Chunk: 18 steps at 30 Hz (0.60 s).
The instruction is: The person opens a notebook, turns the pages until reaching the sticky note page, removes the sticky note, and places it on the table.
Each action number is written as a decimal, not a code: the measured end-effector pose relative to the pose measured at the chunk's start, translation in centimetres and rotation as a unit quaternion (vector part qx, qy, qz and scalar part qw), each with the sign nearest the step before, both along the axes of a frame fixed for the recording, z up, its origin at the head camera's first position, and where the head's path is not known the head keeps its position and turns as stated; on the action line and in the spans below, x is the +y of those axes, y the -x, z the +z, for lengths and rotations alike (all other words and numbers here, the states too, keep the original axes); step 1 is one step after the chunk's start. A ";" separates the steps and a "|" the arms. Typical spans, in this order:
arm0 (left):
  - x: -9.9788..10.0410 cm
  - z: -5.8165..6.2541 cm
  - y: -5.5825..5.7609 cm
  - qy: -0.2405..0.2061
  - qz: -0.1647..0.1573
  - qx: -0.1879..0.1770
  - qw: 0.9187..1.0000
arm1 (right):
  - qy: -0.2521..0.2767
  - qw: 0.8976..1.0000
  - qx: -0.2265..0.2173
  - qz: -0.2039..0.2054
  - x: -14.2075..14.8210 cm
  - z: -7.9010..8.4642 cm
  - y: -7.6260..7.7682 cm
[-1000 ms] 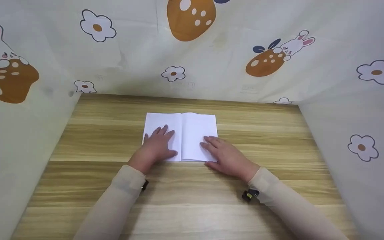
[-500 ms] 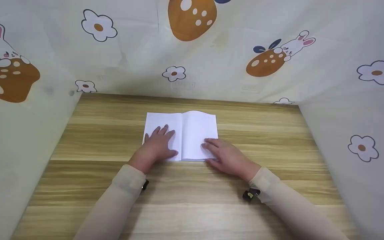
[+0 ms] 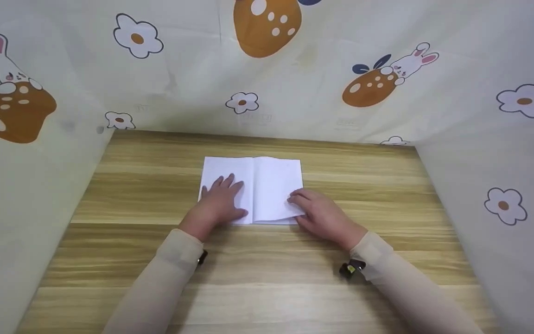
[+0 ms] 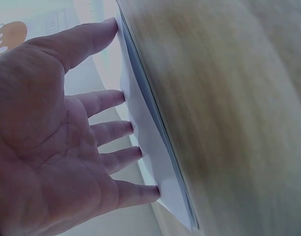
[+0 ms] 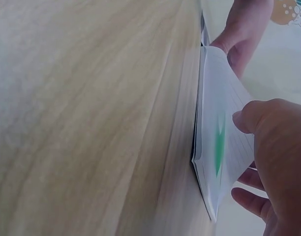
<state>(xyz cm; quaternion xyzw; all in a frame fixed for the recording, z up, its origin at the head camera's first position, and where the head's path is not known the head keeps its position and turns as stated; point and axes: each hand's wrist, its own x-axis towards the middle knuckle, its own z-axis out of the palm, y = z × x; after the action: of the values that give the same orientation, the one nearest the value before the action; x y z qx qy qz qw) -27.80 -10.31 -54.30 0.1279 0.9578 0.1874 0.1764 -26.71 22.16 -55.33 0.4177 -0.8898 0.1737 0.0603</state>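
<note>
A notebook [image 3: 271, 185] with white pages lies spread on the wooden table, its fold running down the middle. My left hand [image 3: 218, 204] rests on the left page with fingers spread and straight; in the left wrist view its fingertips press the paper near the edge. At the lower right corner, my right hand [image 3: 322, 215] pinches a page [image 5: 234, 113], thumb beneath and fingers above. That page's near corner is lifted off the sheets below. Faint ruled lines show on its underside in the right wrist view, and a green mark [image 5: 220, 147] shows on the sheet under it.
The wood-grain table [image 3: 257, 278] reaches to a pale cloth [image 3: 193, 83] printed with rabbits, flowers and orange strawberry shapes, which stands behind and on both sides. A small black device [image 3: 352, 268] sits at the right wrist, another [image 3: 202, 257] at the left.
My right hand has shifted slightly right and now pinches the page corner, which has risen from the sheets beneath. The page's bulge near the fold rose, then flattened. My left hand stays put.
</note>
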 end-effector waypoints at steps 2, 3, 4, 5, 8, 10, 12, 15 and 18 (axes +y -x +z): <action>0.0 0.0 0.0 0.002 -0.001 -0.002 1.000 | 0.006 1.000 0.001 0.003 0.1 0.0 0.1; 0.0 0.0 0.0 0.002 -0.001 -0.003 1.000 | 0.010 1.000 0.002 0.006 0.2 0.0 0.1; 0.0 0.0 0.0 0.002 -0.001 -0.003 1.000 | 0.015 1.000 0.004 0.009 0.3 0.0 0.1; 0.0 0.0 0.0 0.002 -0.001 -0.003 1.000 | 0.020 1.000 0.006 0.012 0.4 0.0 0.1; 0.0 0.1 -0.1 0.001 -0.001 -0.003 1.000 | 0.044 0.999 0.013 0.021 0.5 0.0 0.3; 0.0 0.1 -0.1 -0.001 -0.001 0.000 1.000 | 0.064 0.998 0.010 0.022 0.5 0.0 0.3; 0.0 0.0 -0.1 -0.003 -0.001 0.002 1.000 | 0.088 0.996 -0.003 0.019 0.6 0.0 0.4; 0.0 -0.1 0.0 -0.006 0.000 0.006 1.000 | 0.119 0.992 -0.041 0.006 0.7 0.0 0.4; 0.1 0.0 -0.1 -0.011 0.005 0.017 1.000 | 0.137 0.988 -0.077 -0.006 0.8 -0.1 0.3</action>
<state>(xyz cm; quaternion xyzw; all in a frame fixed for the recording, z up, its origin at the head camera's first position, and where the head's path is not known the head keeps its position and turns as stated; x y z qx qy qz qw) -27.71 -10.17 -54.35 0.1278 0.9591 0.1972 0.1578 -27.05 22.94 -55.40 0.3856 -0.8621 0.3252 0.0488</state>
